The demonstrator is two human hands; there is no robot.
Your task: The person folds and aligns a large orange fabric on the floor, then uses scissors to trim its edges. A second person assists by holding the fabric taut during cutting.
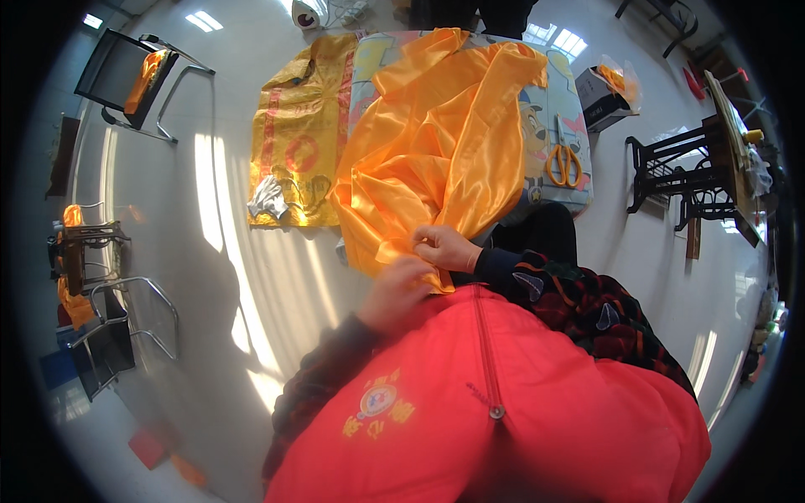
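Observation:
Shiny orange satin fabric (436, 126) lies in loose folds over a cartoon-printed table (373, 54), its near end drawn down to my lap. My right hand (444, 247) pinches that near end. My left hand (394, 289) is motion-blurred beside it, at the fabric's lower edge; its fingers are unclear. Orange-handled scissors (563, 165) lie on the table right of the fabric. A yellow printed sack (285, 126) is at the table's left, with a small crumpled grey cloth (268, 197) on it.
A black chair (126, 75) with orange cloth stands at back left, more chairs (117, 335) at left. A box (602, 99) with orange material sits right of the table, near a treadle sewing table (713, 151). A dark-clothed person (503, 15) is beyond the table.

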